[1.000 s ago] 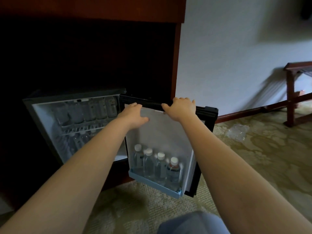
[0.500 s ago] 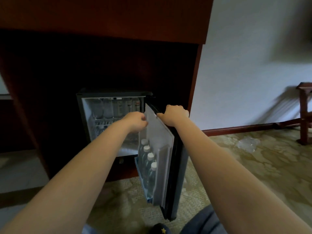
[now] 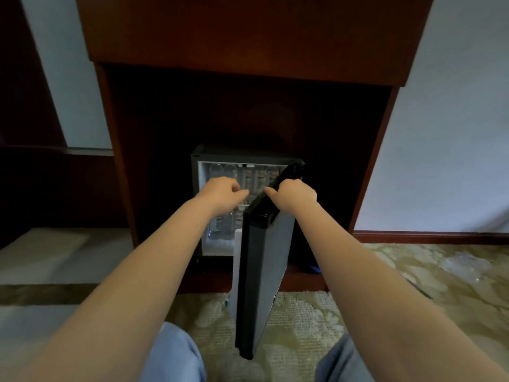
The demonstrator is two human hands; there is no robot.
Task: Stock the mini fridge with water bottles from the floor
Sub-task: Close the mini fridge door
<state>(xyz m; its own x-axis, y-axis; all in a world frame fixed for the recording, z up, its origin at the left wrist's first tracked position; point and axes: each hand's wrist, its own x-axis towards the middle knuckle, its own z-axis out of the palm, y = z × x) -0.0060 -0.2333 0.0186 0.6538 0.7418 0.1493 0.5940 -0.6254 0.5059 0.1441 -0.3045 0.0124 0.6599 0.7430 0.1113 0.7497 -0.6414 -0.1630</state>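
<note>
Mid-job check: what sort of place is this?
Likely a hotel room: a mini fridge full of water bottles sits in a dark wooden cabinet niche, with patterned carpet in front.

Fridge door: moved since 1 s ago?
Yes. Against the fridge body, the fridge door has swung toward shut: its bottle-lined inner face showed before, now its outer face shows, the right hand gripping its top edge.
</note>
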